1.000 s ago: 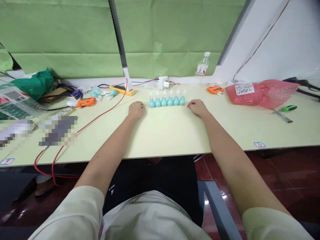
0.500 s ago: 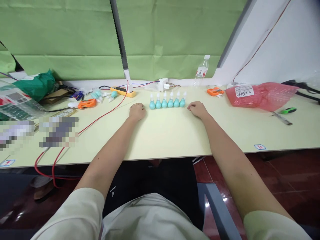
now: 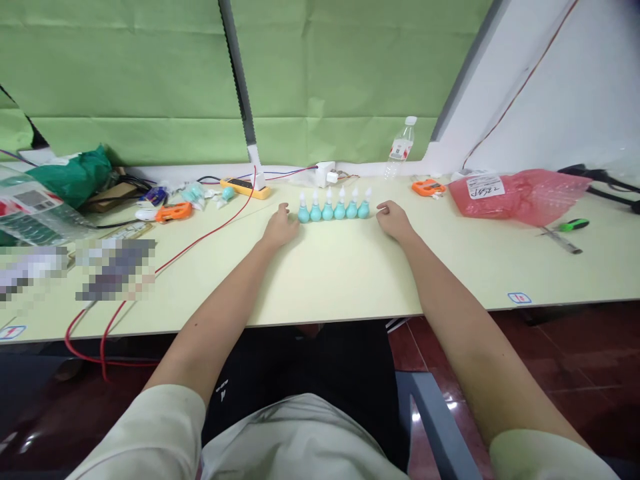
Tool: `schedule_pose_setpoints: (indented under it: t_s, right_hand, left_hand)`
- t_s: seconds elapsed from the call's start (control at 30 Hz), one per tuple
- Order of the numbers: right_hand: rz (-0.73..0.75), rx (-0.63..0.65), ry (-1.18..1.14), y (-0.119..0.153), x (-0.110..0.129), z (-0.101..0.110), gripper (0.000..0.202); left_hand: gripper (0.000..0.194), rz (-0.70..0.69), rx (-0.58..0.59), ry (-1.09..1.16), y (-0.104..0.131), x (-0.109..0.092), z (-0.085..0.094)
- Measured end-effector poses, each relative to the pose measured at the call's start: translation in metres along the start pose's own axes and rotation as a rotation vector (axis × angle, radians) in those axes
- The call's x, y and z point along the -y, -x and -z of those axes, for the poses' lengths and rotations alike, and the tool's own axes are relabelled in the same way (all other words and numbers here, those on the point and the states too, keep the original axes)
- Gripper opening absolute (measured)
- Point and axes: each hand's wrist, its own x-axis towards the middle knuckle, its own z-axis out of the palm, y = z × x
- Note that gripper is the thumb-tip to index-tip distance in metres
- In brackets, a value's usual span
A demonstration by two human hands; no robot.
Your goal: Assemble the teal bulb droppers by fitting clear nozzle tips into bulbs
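Several turquoise, bulb-shaped squeeze bottles [image 3: 327,211] with white pointed tips stand upright in a straight row on the table. Beside the left end of that row is my left hand [image 3: 281,225], turned on its side with the fingers partly bent and apart. It is very close to the end bottle; whether it touches cannot be made out. My right hand [image 3: 395,220] rests at the row's right end, fingers loosely bent towards the last bottle with a small gap between. Neither hand holds anything that I can see.
A clear plastic bottle [image 3: 401,148], an orange cutter-like tool [image 3: 429,187] and a red plastic package [image 3: 517,195] lie behind and right. A green-handled tool [image 3: 574,225] is far right. On the left are a yellow meter [image 3: 245,188], red cable [image 3: 200,237] and green bag [image 3: 75,175].
My left hand has turned from lying palm down to its side, its fingers lifting and parting, closer to the row. My right hand's fingers have loosened slightly. The bottles stay put.
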Motion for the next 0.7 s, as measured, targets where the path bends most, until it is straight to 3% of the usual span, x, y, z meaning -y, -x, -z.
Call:
schedule_pose_setpoints:
  t_s: [0.17,0.27,0.4,0.53,0.7]
  right_hand:
    - [0.018,-0.075,-0.162,0.000,0.011,-0.004,0.057]
    - [0.084,-0.181,-0.214,0.000,0.019,-0.005,0.060]
    - [0.285,-0.264,-0.218,0.006,0.034,-0.005,0.064]
    - [0.502,-0.322,-0.115,0.023,0.059,-0.002,0.061]
    - [0.568,-0.181,-0.070,0.051,0.093,-0.004,0.041]
  left_hand:
    - [0.098,-0.112,-0.002,0.361,0.000,-0.005,-0.009]
    - [0.107,-0.229,-0.036,0.434,0.000,-0.011,-0.012]
    - [0.107,-0.389,-0.090,0.363,0.001,-0.016,-0.011]
    - [0.094,-0.369,-0.033,0.236,0.006,-0.019,-0.009]
    - [0.080,-0.331,0.019,0.122,0.012,-0.023,-0.007]
